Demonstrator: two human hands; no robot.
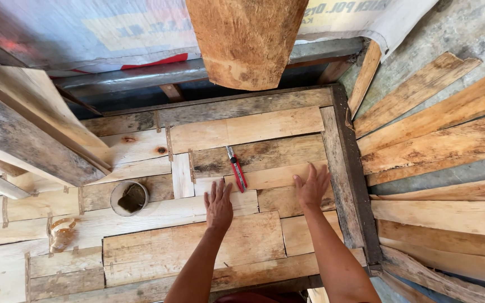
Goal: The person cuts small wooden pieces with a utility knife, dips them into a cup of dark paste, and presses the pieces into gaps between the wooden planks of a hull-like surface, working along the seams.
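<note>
Held nothing: both palms flat and fingers spread on the patchwork veneer panel (197, 241). Left hand (219, 206) pressed on a pale sheet near panel centre; right hand (311, 187) pressed further up and right, close to the dark frame edge (355, 185). Red utility knife (236, 168) lay between the two hands, just above them, touching neither. Long axis ran roughly away from the body, tilted slightly, grey blade end at the far tip. Sat marginally nearer the left fingertips (223, 188), though within reach of either hand. Round can (129, 197) and tape roll (63, 233) sat well left of the left hand. Loose veneer strips (439, 140) fanned out right of the frame. Contents of can unclear. Blade extended or retracted: could not tell. Rough log end (246, 39) cut off at top; panel's near edge hidden by forearms.
</note>
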